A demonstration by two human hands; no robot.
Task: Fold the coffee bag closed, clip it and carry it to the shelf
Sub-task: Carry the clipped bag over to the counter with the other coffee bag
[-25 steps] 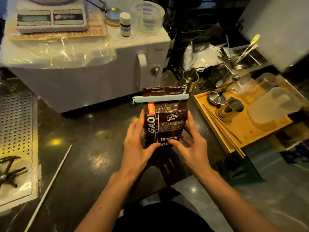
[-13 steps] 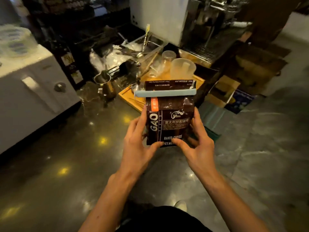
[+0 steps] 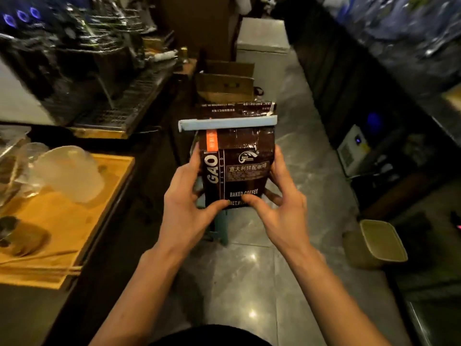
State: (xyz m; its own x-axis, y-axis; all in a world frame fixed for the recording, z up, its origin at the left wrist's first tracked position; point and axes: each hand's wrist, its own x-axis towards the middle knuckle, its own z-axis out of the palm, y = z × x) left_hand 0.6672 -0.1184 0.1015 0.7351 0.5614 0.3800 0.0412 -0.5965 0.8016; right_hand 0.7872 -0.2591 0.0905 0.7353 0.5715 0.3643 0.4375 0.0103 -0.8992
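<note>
Both hands, left hand (image 3: 185, 208) and right hand (image 3: 282, 208), grip the upright coffee bag (image 3: 237, 161), clip (image 3: 228, 123) across its fold.

On my left I see a dark counter (image 3: 117, 236) running along the aisle. A wooden tray (image 3: 74, 221) lies flat on it, near its edge, and on the tray rest a frosted plastic jug (image 3: 72, 171) tipped on its side, a dark round object (image 3: 15, 233) too blurred to name, and some thin wooden sticks (image 3: 45, 268) along the near rim. Farther back on the counter stands a big machine with a metal grille (image 3: 119, 106). The grey tiled floor (image 3: 249, 283) carries a teal stool (image 3: 219, 228), an open cardboard box (image 3: 224, 83), a white cabinet (image 3: 262, 46) and a beige bin (image 3: 379, 243) on my right.
</note>
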